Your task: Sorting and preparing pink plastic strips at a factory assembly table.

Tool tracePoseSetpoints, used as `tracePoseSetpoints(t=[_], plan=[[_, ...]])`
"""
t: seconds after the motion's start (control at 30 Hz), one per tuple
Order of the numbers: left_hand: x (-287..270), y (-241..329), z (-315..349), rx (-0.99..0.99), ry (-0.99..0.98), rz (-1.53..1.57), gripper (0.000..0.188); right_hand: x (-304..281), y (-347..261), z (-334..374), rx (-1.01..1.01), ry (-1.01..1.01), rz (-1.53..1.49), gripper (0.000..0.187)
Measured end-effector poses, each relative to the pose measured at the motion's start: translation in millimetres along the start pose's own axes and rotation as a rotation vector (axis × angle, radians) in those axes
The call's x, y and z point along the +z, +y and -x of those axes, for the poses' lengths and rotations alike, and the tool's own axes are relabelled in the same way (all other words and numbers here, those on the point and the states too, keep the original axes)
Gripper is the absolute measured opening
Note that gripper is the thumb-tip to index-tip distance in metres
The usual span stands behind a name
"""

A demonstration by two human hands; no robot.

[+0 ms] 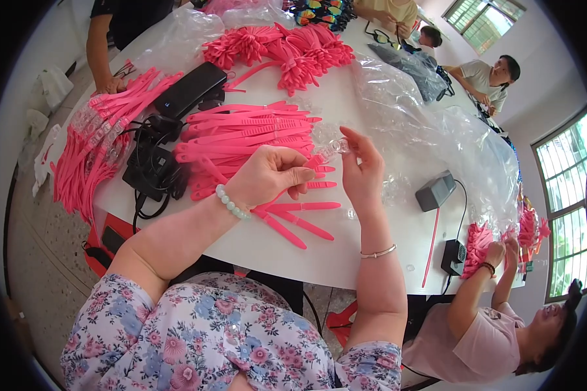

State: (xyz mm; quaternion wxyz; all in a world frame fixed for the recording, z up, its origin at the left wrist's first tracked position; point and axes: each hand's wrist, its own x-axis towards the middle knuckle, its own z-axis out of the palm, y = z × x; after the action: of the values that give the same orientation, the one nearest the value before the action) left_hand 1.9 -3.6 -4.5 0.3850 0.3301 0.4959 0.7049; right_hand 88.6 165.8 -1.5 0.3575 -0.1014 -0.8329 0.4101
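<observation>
My left hand (267,176), a beaded bracelet at its wrist, has thumb and fingers pinched together at the end of a pink rubber strap. My right hand (364,173) grips a small clear plastic buckle (336,146) between thumb and index finger. The buckle is right at the strap's tip; whether the strap passes through it is too small to tell. Beneath and beyond my left hand lies a pile of pink straps (248,137) with ridged ends. A few loose straps (287,225) fan out below that hand.
Pink straps fitted with clear buckles (98,137) hang over the table's left edge. Beside them are a black power bank (190,90) and tangled black adapters (153,163). Bundled straps (287,52) lie farther back. Clear plastic bags (411,111) spread rightward. Co-workers sit around the table.
</observation>
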Motion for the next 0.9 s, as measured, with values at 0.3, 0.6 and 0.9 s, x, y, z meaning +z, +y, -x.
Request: tracePoseSetpoints(t=[0.3,0.6,0.9], plan=[[-1.6,-3.4,-3.5,-0.022,0.024,-0.105,0.014,-10.1,5.0,-4.1,0.382,-0.267,-0.545,0.027],[-1.9,3.4,-1.4,-0.060,-0.145,-0.154,0.021,-33.2,-7.9,-9.1,0.434,-0.243,-0.797,0.017],[2.7,5.2,2.5,0.099,-0.185,-0.141,0.026,-24.5,-23.3,-3.2,0.340,-0.533,-0.435,0.015]])
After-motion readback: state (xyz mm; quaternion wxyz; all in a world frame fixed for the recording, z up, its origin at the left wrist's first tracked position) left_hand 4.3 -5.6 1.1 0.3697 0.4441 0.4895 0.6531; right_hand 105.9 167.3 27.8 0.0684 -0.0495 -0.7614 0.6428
